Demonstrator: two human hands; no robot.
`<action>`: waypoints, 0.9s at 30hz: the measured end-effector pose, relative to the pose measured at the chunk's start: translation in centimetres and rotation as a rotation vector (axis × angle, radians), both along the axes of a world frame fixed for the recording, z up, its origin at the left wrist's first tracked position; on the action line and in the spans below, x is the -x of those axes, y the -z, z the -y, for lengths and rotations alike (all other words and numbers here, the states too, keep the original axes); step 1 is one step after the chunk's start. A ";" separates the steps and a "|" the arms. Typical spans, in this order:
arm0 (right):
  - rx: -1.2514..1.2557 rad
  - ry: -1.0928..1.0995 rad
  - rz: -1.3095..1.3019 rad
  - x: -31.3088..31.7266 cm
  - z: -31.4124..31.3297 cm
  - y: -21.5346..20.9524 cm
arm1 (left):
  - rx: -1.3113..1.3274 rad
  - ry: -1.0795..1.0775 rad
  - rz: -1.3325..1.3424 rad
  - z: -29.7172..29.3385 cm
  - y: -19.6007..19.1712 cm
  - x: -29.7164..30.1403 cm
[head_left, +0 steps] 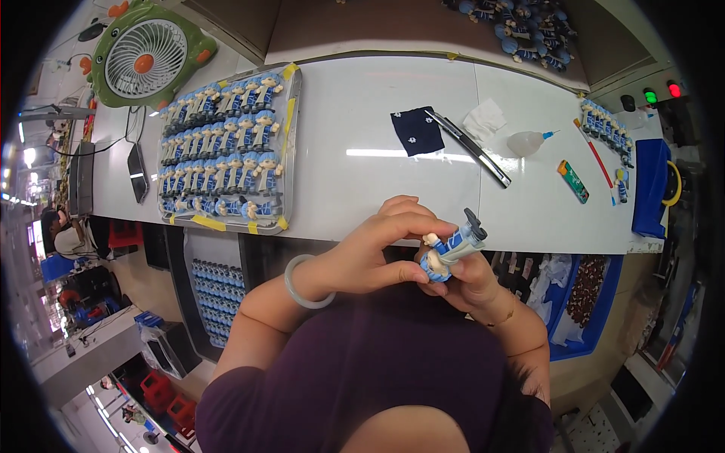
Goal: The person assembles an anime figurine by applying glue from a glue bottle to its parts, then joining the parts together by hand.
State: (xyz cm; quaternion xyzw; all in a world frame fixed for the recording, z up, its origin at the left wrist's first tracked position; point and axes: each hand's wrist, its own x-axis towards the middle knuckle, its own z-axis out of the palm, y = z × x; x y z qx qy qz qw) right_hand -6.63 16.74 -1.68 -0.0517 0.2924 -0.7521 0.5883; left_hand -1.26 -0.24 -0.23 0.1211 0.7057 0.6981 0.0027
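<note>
Between my two hands, just off the table's near edge, is a small figurine with blue hair and a blue and cream outfit. It is tilted head-down, its dark feet pointing up and to the right. My left hand pinches it around the head and side with thumb and fingers. My right hand is closed around it from below and the right, some fingers hidden behind it. Ahead on the white table lie a dark blue patterned cloth, a black and silver pen-like tool and a crumpled white tissue.
A metal tray of similar figurines stands at left, beside a green fan and a phone. At right are a squeeze bottle, a green lighter, a red brush and a blue holder. A blue bin sits below.
</note>
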 end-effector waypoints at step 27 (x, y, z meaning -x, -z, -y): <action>0.082 -0.013 0.000 0.3 0.0 0.3 | -0.289 0.087 0.103 -0.2 0.5 0.4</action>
